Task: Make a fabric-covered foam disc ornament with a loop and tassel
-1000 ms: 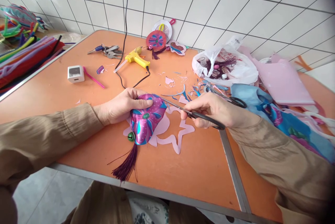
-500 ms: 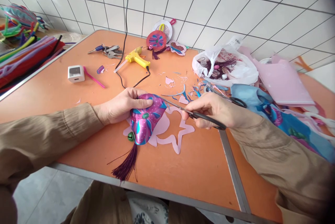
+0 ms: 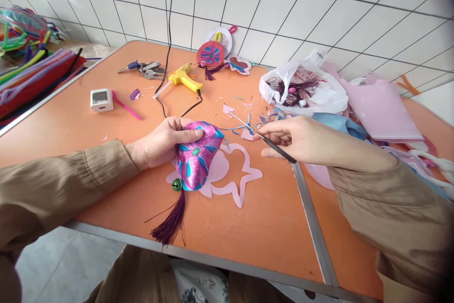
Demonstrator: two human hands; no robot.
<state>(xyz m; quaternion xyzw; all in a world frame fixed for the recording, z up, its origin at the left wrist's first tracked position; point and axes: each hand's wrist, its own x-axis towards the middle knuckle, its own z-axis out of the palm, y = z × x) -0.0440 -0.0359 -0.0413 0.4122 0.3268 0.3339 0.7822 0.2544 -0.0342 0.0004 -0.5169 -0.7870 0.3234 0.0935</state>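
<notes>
My left hand point(image 3: 159, 141) pinches a shiny purple-and-blue patterned fabric ornament point(image 3: 200, 156) between thumb and fingers, above the table. A green bell point(image 3: 176, 184) and a dark purple tassel point(image 3: 170, 222) hang from its lower edge. Held in my right hand point(image 3: 294, 140), the scissors point(image 3: 278, 148) have a black handle and thin metal blades pointing up and left, apart from the ornament. My right fingers are loosely bent around the handle, and some are hidden. Cut pink paper point(image 3: 244, 185) with star-like outlines lies under and beside the ornament.
A yellow glue gun point(image 3: 186, 78) with a cord lies behind my left hand, near keys point(image 3: 151, 70) and a white cube point(image 3: 101, 99). Scraps, a white plastic bag point(image 3: 326, 95) and pink sheets point(image 3: 383, 109) are at the right. Finished ornaments point(image 3: 211, 54) lean against the tiled wall.
My right hand has moved the scissors away from the ornament's edge, slightly up and to the right. My left hand still holds the ornament, nearly in place.
</notes>
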